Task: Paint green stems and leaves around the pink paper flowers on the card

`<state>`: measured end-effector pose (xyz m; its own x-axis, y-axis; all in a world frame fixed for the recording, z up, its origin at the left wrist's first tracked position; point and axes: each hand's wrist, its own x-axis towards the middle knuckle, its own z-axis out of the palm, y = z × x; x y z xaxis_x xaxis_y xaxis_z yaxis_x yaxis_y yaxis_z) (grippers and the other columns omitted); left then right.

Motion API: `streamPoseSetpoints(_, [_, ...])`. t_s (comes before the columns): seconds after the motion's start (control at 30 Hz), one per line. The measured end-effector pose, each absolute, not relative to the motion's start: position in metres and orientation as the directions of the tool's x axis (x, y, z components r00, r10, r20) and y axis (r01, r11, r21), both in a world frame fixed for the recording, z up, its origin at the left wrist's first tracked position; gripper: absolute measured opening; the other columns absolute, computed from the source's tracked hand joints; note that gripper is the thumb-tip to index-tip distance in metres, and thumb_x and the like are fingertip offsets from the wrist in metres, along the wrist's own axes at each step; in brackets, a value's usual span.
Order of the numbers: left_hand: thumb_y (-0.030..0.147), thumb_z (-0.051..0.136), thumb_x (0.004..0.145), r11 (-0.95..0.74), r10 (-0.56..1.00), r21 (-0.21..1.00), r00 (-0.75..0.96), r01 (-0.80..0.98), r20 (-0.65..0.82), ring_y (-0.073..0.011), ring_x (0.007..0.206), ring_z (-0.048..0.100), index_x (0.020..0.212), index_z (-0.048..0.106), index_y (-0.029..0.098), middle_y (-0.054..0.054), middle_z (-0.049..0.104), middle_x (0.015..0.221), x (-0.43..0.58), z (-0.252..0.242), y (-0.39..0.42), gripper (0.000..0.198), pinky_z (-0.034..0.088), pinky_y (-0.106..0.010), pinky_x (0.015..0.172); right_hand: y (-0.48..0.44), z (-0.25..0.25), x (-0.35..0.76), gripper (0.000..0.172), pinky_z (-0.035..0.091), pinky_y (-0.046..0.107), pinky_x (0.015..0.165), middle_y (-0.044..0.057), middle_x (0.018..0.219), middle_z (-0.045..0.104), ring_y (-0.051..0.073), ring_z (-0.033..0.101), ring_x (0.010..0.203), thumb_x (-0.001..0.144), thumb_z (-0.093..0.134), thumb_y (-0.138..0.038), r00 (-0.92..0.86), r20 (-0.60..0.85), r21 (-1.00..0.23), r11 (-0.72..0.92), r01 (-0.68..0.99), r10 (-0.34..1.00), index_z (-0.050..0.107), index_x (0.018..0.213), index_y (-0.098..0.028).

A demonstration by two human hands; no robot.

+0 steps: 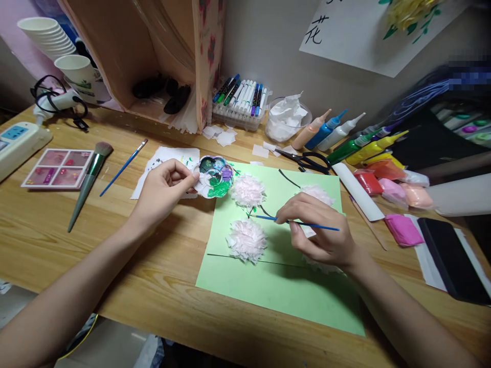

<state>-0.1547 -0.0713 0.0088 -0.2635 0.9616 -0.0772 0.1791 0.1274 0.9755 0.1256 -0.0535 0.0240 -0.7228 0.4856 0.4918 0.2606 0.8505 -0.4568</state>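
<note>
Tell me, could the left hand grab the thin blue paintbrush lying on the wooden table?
Probably not as things stand: the left hand holds the white flower-shaped paint palette, though the brush lies uncovered.

The left hand (pixel 164 186) pinches between thumb and index finger, the other fingers curled in behind the grip. From that pinch the bare left forearm (pixel 95 255) slants back toward the body. The right hand (pixel 318 227) grips with thumb and bent fingers, the thumb nearer the body; the bare right forearm (pixel 410 306) lies behind that grip.
</note>
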Motion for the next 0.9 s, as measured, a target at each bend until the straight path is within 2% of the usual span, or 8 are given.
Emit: streamPoseSetpoints(0.9, [0.025,0.070,0.072,0.122,0.960,0.971,-0.274,0.207,-0.062,-0.0130,0.058,0.062,0.066,0.055,0.020,0.001,0.063,0.061,-0.1545,0.0099,-0.0718,0.018,0.054,-0.026,0.060,-0.0526,0.0270,0.1275,0.020,0.048,0.029,0.055,0.002,0.066,0.062,0.015,0.055,0.062,0.076,0.046,-0.006,-0.713,0.487,-0.437,0.848,0.301,0.504,0.057,0.083,-0.021])
